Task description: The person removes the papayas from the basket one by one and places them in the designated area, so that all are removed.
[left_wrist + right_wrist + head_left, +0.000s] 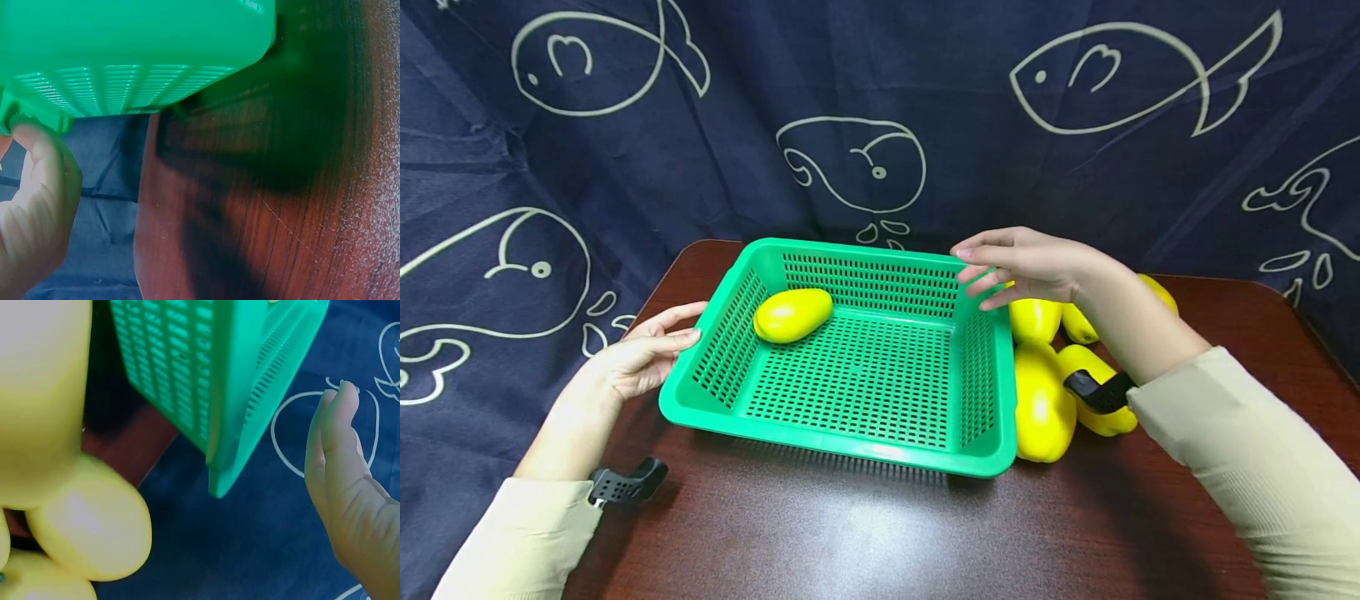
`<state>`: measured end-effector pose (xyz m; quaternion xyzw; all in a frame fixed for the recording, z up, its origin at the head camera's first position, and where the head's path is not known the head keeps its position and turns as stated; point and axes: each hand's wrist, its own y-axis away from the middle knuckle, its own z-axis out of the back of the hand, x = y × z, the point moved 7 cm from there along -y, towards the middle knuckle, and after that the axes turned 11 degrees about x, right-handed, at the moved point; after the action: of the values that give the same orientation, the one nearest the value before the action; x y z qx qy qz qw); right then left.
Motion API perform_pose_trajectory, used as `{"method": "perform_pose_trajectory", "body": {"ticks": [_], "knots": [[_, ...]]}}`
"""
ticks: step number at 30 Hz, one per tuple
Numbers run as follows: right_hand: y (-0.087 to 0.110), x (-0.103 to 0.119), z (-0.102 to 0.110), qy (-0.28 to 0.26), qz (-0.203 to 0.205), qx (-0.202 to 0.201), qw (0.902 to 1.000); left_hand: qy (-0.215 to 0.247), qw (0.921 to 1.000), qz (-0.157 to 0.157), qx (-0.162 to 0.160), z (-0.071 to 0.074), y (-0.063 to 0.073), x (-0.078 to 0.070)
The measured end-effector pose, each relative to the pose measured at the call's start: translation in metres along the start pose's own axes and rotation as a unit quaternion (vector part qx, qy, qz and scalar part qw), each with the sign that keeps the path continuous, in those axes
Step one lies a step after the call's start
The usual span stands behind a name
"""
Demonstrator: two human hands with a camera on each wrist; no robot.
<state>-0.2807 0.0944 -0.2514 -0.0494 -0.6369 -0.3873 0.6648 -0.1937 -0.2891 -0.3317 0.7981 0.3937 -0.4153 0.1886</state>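
Observation:
A green plastic basket (842, 446) with slotted walls and floor is near the middle of the table. One yellow mango (793, 315) lies inside, against its left wall. My left hand (643, 358) grips the basket's left rim; in the left wrist view the thumb (40, 144) bends at the rim and the basket casts a shadow below. My right hand (1026, 265) hovers with extended fingers by the back right corner, holding nothing. In the right wrist view those fingers (334, 437) stand apart from the basket wall (169, 369).
Several yellow mangoes (1041, 408) are grouped on the table just right of the basket, partly under my right forearm. The dark red-brown table (760, 533) ends at the back near a navy cloth (737, 183) with white fish and whale drawings. Black straps sit at both wrists.

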Motion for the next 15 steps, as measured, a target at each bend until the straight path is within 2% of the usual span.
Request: {"method": "perform_pose_trajectory", "body": {"ticks": [15], "knots": [[-0.031,0.011,-0.016,-0.021,-0.002,0.013,0.9997,-0.013,0.9999,-0.002,0.007,0.002,0.000,0.000]]}}
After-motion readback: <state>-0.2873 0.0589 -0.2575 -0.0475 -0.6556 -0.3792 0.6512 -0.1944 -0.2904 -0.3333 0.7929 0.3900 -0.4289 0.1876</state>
